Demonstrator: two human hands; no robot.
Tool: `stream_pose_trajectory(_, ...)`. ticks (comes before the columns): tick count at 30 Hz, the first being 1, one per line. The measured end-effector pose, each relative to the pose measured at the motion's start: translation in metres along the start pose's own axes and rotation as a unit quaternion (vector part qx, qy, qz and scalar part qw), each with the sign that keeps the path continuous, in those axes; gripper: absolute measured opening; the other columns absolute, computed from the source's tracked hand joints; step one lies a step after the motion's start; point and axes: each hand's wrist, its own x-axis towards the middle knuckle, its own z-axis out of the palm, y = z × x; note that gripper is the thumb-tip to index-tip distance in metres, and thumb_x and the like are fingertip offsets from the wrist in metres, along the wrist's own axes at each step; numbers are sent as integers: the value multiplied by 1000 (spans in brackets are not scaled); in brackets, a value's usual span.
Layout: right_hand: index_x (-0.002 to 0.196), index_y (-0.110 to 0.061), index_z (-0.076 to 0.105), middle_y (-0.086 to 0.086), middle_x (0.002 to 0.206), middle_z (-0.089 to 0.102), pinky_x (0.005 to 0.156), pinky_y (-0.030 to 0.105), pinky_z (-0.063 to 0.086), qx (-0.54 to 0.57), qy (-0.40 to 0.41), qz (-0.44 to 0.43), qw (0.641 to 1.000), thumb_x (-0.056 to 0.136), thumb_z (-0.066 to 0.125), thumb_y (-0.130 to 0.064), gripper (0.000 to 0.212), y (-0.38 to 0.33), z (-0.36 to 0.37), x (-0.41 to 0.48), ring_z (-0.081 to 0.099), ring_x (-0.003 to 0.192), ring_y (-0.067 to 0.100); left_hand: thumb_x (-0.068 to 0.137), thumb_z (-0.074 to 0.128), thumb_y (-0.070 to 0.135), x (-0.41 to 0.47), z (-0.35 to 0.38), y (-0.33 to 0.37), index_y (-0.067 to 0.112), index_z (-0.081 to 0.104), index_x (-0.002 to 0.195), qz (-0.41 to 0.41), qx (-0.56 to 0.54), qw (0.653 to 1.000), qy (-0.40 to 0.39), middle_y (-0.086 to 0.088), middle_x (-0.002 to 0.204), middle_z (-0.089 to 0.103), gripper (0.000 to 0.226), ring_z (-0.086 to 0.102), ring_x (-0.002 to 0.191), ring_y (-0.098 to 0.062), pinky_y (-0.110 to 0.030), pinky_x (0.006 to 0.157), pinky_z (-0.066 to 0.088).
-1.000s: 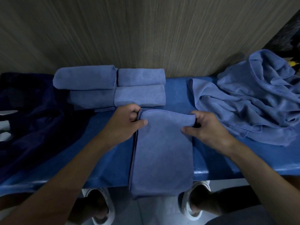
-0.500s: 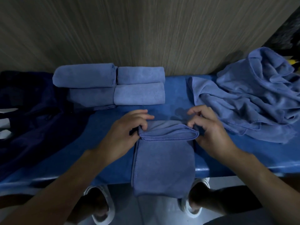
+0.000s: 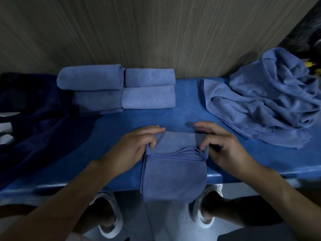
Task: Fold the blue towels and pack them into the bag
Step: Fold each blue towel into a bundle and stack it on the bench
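the rolled end of a blue microfibre towel (image 3: 173, 173) is pinched by the left hand (image 3: 133, 148) and right hand (image 3: 224, 146).

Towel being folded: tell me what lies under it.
The towel lies on the blue table, its near end hanging over the front edge between two white shoes. The left hand and right hand grip its folded far end. Whatever lies between towel and table is covered.

Left grip (image 3: 133, 146) and right grip (image 3: 225, 145) curl inward, apparently pinching.
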Motion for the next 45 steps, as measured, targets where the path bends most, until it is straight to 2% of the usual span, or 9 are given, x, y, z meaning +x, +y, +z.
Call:
stream_pose_trajectory(6,74,-24,60,3,142,45,106,20,36,3,-83,36,996,73,52,7,32,-2,0,-5,41,135,7,96,30,10,-1,0,1,22,46,83,-9,-2,1000,-22,1,144,51,24,42,138,-12,-30,111,37)
stream_pose_trajectory(9,71,-30,57,-4,145,43,106,17,33,37,-112,110,987,83,54,-17,18,-10,-1,-6,37,136,-1,95,35,-4,0,-2,0,19,48,82,-19,0,999,-39,3,146,49,30,39,140,-10,-29,112,35)
stream_pose_trajectory(12,60,-27,53,-7,141,49,101,11,33,8,-58,117,991,92,51,-47,37,-10,5,-5,45,127,-6,92,34,-7,1,-6,4,15,53,80,-41,-8,997,-71,5,148,46,32,33,143,-7,-26,115,30)
stream_pose_trajectory(17,54,-22,48,-5,133,55,92,6,34,0,-23,134,991,81,69,-34,37,-11,14,-3,49,121,-7,92,46,33,3,-7,21,16,56,71,-115,-72,989,-63,16,141,50,29,32,139,6,-14,110,28)
stream_pose_trajectory(20,59,-24,47,-5,135,52,92,9,36,19,-61,143,988,72,83,-23,39,-13,8,-1,47,123,-6,90,64,34,5,-4,23,15,50,67,-143,-74,987,-28,15,132,57,32,41,133,4,-24,109,35)
stream_pose_trajectory(26,108,-40,42,-29,107,42,99,28,28,-88,-123,206,967,62,85,-42,63,-22,-13,6,32,106,1,66,51,76,6,-14,17,36,48,123,-210,85,972,-59,23,122,34,69,27,118,0,-25,97,16)
stream_pose_trajectory(33,79,-38,50,-15,92,51,94,30,30,-64,-169,218,959,63,81,-48,36,-12,-14,11,38,102,4,63,57,69,14,-17,19,37,49,90,-238,15,969,-68,21,110,46,42,35,108,0,-24,85,16)
stream_pose_trajectory(38,83,-39,48,-11,81,53,71,31,43,9,-65,256,964,68,74,-45,31,-3,-6,27,50,87,21,74,72,48,29,-22,12,34,50,85,-273,-59,960,-6,13,86,60,29,56,92,-12,-36,89,38)
stream_pose_trajectory(45,118,-32,52,-12,103,60,80,22,48,43,-79,248,964,74,80,-19,54,-4,-6,37,57,96,4,64,74,58,32,-20,5,46,48,117,-268,-65,960,-39,30,110,55,60,53,107,0,-47,103,41)
